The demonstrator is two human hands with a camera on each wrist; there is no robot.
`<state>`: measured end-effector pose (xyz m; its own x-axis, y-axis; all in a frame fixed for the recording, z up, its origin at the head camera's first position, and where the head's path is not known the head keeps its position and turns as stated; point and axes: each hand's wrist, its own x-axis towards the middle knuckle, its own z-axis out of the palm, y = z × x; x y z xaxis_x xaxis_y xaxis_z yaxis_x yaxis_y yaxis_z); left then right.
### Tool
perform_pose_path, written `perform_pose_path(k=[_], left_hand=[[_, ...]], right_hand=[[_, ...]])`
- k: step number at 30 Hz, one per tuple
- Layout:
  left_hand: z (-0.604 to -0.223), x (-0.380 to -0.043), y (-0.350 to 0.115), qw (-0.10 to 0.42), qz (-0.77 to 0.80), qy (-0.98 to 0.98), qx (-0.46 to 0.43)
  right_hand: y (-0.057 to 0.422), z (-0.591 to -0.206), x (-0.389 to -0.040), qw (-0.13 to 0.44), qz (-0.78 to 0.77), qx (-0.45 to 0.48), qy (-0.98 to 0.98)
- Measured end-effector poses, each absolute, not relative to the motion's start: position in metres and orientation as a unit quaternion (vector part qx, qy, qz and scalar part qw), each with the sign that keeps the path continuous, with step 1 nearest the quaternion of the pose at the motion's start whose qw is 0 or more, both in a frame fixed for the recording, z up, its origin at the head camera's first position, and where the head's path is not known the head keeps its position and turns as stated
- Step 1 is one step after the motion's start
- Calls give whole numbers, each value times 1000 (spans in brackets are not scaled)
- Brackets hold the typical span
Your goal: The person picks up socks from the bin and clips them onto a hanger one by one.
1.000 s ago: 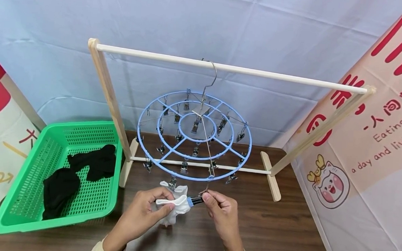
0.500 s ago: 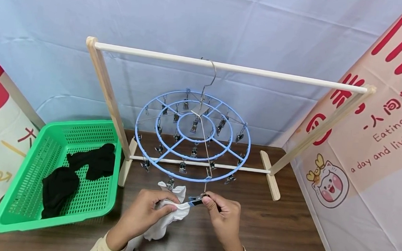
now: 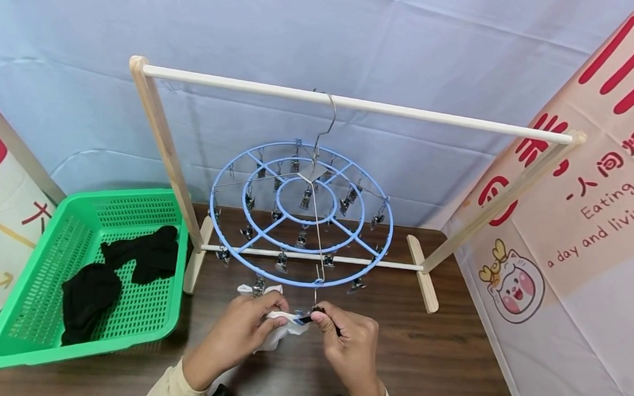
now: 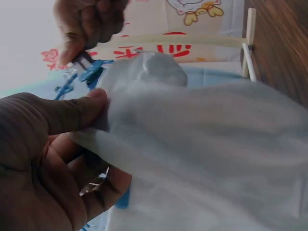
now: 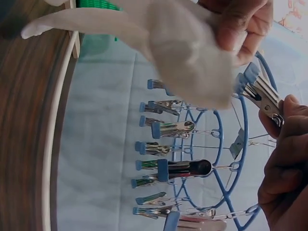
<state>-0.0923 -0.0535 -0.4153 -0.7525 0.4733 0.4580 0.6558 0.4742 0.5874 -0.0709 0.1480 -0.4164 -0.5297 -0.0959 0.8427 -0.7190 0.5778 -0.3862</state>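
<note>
My left hand (image 3: 243,326) pinches the edge of a white sock (image 4: 192,130) between thumb and fingers, and the rest of the cloth hangs down. My right hand (image 3: 349,340) grips a metal clip with blue tips (image 5: 262,96) by its handle end. In the right wrist view the clip's tips stand apart, facing the sock close by; whether they touch it is hard to tell. The clip hangs from the front rim of a round blue drying hanger (image 3: 262,234), which carries several similar clips. Part of the sock is hidden behind my left hand.
A white rail (image 3: 418,112) on a wooden stand holds the hanger by its hook. At the left, a green basket (image 3: 175,286) contains black garments (image 3: 91,300). Dark wooden tabletop (image 3: 421,371) lies beneath, with fabric backdrops behind and at the sides.
Both hands have shifted slightly left, and the hanger has swung with them. The sock's edge has come closer to the clip. The clip's tips have parted, with the right fingers further round its handles.
</note>
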Motion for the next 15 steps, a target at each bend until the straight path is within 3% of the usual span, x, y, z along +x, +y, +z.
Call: perform_pose_path(k=[4,15], left_hand=[[-416,-93,-49,139,-361,-863,-325],[-416,-96,-47,115,-420,-841,-321]], right_hand=[[147,-412,-70,424,348,258,-795],[145,-408,-70,439,327,276,-790]])
